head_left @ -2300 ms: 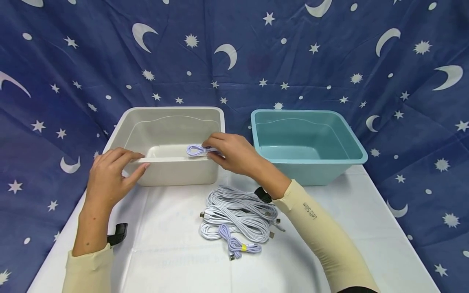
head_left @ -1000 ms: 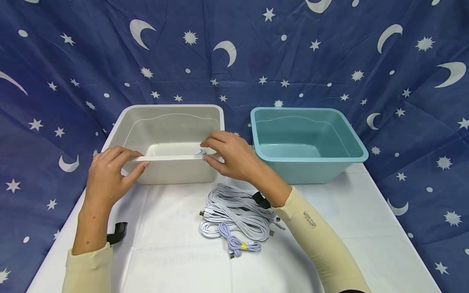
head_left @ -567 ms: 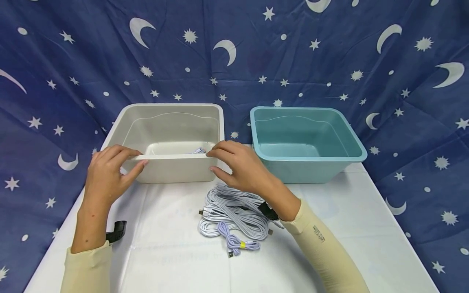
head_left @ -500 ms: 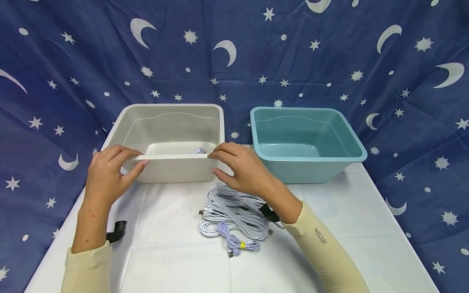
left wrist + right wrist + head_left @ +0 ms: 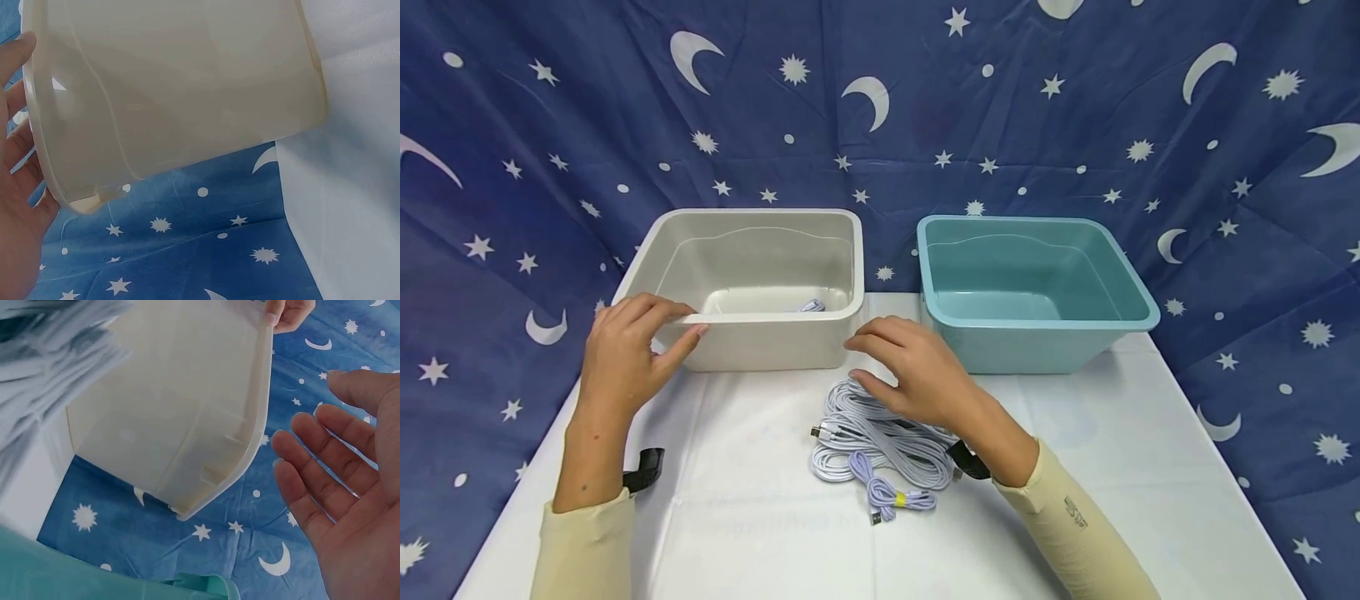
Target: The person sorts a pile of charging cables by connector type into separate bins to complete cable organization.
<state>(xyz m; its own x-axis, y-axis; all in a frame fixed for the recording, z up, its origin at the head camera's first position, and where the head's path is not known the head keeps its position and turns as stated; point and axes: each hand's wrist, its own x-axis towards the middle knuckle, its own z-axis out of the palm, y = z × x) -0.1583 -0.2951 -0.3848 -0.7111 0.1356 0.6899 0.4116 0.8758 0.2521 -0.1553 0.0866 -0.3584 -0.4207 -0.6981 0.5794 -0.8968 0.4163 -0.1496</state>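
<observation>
My left hand holds the front rim of an off-white plastic bin near its left corner, thumb outside and fingers over the edge. Part of a lilac cable shows inside that bin, the rest hidden by the front wall. My right hand holds nothing, its fingers relaxed and spread, over the back of a heap of coiled white cables. Against the heap's front lies a bundled lilac cable with a yellow tie. In the right wrist view the right palm is bare.
A teal bin stands right of the off-white one, with a gap between them. A white cloth covers the table. A blue curtain with moons and stars hangs behind and at both sides.
The right hand let go of a lilac cable, which dropped into the off-white bin, then drew back toward the heap of white cables. The left hand stayed on the rim.
</observation>
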